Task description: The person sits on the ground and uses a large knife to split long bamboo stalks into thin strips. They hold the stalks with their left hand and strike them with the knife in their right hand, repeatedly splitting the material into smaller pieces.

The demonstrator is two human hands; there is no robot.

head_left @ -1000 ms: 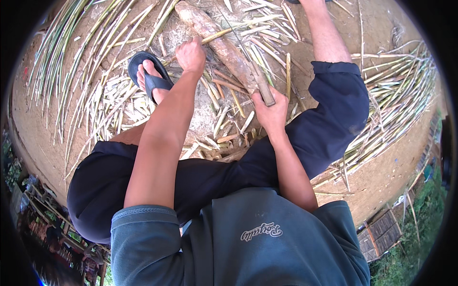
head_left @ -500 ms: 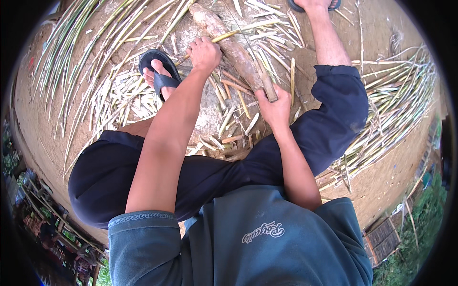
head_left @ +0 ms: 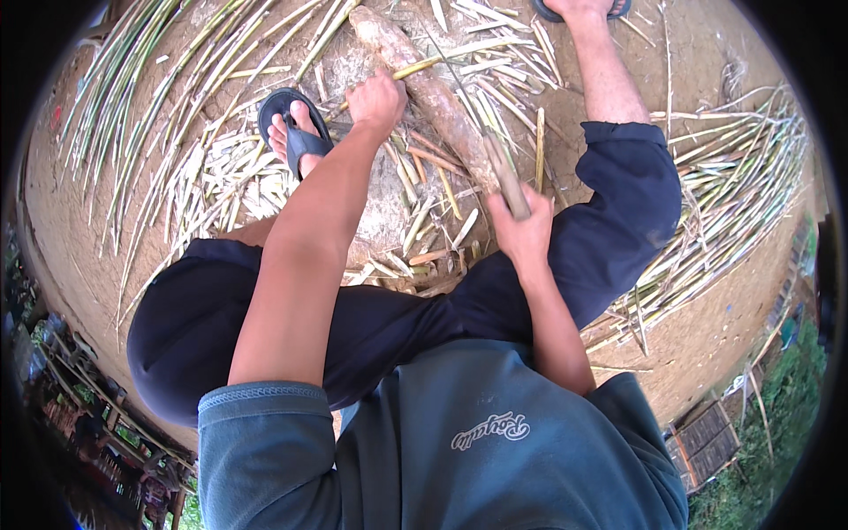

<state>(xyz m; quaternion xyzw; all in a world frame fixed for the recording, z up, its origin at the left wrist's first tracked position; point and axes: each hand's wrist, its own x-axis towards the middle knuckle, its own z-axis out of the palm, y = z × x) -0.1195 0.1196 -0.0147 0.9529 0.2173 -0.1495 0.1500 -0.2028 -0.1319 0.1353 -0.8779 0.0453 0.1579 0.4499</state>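
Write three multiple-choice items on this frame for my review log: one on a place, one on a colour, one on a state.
1. Where does the thick log lie?
A. On the dirt ground among the cut strips
B. On a table
C. Across the person's lap

2. What colour is the sandal?
A. White
B. Dark blue
C. Red

3. How is the left hand?
A. Flat and open on the ground
B. Hanging free
C. Closed around a thin pale stalk

Answers: 1 A, the log rests on soil amid strips; 2 B, the sandal's strap and sole are dark blue; 3 C, its grip wraps the stalk, while the right hand clasps a wooden handle.
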